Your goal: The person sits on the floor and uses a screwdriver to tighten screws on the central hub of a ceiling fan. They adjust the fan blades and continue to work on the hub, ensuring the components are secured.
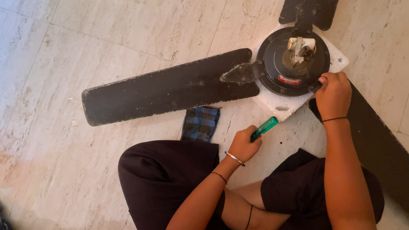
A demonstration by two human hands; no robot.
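a dark ceiling fan (241,75) lies flat on the pale stone floor (55,70), its round motor housing (293,61) resting on a white slab (280,105). the right hand (334,94) is curled closed on the housing's near rim. the left hand (244,144), nearer the knees, is fisted around a green-handled screwdriver (264,127), just short of the slab. a blue checked cloth (200,123) lies beside the long blade.

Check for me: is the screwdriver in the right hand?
No, the green-handled screwdriver is in the left hand, while the right hand grips the rim of the fan motor.
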